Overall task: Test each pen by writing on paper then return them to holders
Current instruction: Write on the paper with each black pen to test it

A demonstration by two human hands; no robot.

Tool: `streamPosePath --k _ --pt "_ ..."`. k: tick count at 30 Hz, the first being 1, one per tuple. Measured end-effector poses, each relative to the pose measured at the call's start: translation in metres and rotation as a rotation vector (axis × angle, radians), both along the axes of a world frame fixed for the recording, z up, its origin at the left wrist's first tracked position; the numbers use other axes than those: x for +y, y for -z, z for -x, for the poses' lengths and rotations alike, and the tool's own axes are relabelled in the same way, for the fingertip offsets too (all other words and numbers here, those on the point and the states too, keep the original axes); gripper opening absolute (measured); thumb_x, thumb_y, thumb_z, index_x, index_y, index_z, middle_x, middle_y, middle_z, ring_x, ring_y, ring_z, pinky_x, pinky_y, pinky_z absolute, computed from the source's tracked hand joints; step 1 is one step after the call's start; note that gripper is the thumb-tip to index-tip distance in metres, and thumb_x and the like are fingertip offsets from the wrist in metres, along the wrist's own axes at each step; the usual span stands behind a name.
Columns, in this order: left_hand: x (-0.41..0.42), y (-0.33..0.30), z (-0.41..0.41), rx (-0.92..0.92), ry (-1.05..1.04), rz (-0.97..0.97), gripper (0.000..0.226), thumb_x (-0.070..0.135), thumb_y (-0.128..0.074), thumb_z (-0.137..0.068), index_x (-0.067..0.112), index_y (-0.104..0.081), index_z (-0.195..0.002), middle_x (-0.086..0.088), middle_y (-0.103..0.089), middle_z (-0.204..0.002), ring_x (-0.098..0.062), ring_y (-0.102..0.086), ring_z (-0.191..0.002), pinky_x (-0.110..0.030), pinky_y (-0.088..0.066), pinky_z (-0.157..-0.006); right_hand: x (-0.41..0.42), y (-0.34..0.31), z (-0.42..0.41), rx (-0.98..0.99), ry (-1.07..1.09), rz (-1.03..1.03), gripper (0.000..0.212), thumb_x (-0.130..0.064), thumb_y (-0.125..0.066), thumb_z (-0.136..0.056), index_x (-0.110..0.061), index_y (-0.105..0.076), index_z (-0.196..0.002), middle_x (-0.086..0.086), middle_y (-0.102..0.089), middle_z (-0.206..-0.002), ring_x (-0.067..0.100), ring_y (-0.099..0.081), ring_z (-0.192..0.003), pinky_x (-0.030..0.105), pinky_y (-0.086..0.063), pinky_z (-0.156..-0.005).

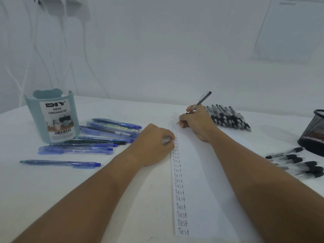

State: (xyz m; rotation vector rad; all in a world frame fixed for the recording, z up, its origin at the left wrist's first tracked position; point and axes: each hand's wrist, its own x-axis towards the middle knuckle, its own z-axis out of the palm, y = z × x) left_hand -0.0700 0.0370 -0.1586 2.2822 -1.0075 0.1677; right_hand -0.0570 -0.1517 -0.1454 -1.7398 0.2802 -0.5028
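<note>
**One pen at the paper's far end, holders out to either side**

One black pen is pinched in my right hand, its tip down on the paper at the far end of the column of "Test" words, which runs along the sheet's left edge from close to me away toward that hand. The pen's long axis leans up and away to the right, cap end high. My left hand rests on the left edge of the sheet, fingers loosely curled and pressing it down, gripping nothing that I can see.

I judge this pen belongs with the black ones, so the move hinges on what lies to the right of the writing hand: a neat row of black pens just beyond its knuckles, and further right the mesh holder at the edge of view, with a few loose black pens in front of it. My right hand is plainly the nearer one for that.

Left of my left hand lie the blue pens, fanned out beside the teal desk organizer, which stands upright.

All of it sits on a white worktop against a pale wall with white cables hanging at the far left.
</note>
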Motion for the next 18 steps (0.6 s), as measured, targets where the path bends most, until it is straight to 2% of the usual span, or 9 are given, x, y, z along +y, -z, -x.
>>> streamPosePath --k 3,7,11,15,18 --pt "-0.0007 -0.0015 0.0011 -0.009 0.003 -0.007 0.026 0.026 -0.054 -0.092 0.026 -0.065 -0.116 0.008 -0.063 -0.115 -0.008 -0.039 -0.120 -0.017 -0.031 -0.089 -0.0014 0.0006 -0.0016 -0.020 -0.005 -0.052 0.030 0.008 -0.062 -0.087 -0.013 -0.041 -0.091 0.022 -0.058 -0.088 0.021 -0.060 -0.055 0.032 -0.055 -0.067" --pt "-0.0003 -0.0022 0.0018 -0.002 0.002 -0.004 0.026 0.026 -0.053 -0.092 0.025 -0.066 -0.115 0.009 -0.063 -0.115 -0.007 -0.038 -0.120 -0.016 -0.029 -0.087 0.0005 0.0028 -0.0004 0.010 0.005 0.064 0.026 0.000 -0.063 -0.090 -0.016 -0.042 -0.092 0.016 -0.066 -0.082 0.019 -0.064 -0.059 0.038 -0.057 -0.083" --pt "-0.0001 -0.0023 0.0024 -0.009 0.009 -0.008 0.026 0.026 -0.053 -0.093 0.025 -0.066 -0.116 0.011 -0.063 -0.116 -0.008 -0.039 -0.120 -0.015 -0.029 -0.087 0.0025 0.0010 0.0014 0.010 0.028 0.097 0.027 0.000 -0.059 -0.091 -0.019 -0.040 -0.090 0.014 -0.063 -0.081 0.018 -0.061 -0.058 0.035 -0.056 -0.078" --pt "-0.0003 -0.0013 0.0009 0.020 -0.001 -0.003 0.026 0.027 -0.053 -0.092 0.028 -0.065 -0.115 0.007 -0.061 -0.118 -0.006 -0.037 -0.121 -0.015 -0.029 -0.087 -0.0007 -0.0013 0.0008 -0.032 0.023 -0.069 0.030 0.009 -0.059 -0.089 -0.014 -0.040 -0.090 0.015 -0.055 -0.082 0.022 -0.058 -0.058 0.032 -0.054 -0.066" --pt "-0.0006 -0.0009 0.0001 0.014 -0.005 -0.007 0.026 0.028 -0.054 -0.092 0.029 -0.065 -0.114 0.007 -0.061 -0.119 -0.006 -0.038 -0.121 -0.016 -0.030 -0.089 0.0010 0.0000 0.0032 0.003 0.002 0.063 0.027 0.004 -0.058 -0.090 -0.016 -0.040 -0.091 0.014 -0.061 -0.076 0.019 -0.058 -0.056 0.030 -0.053 -0.066"
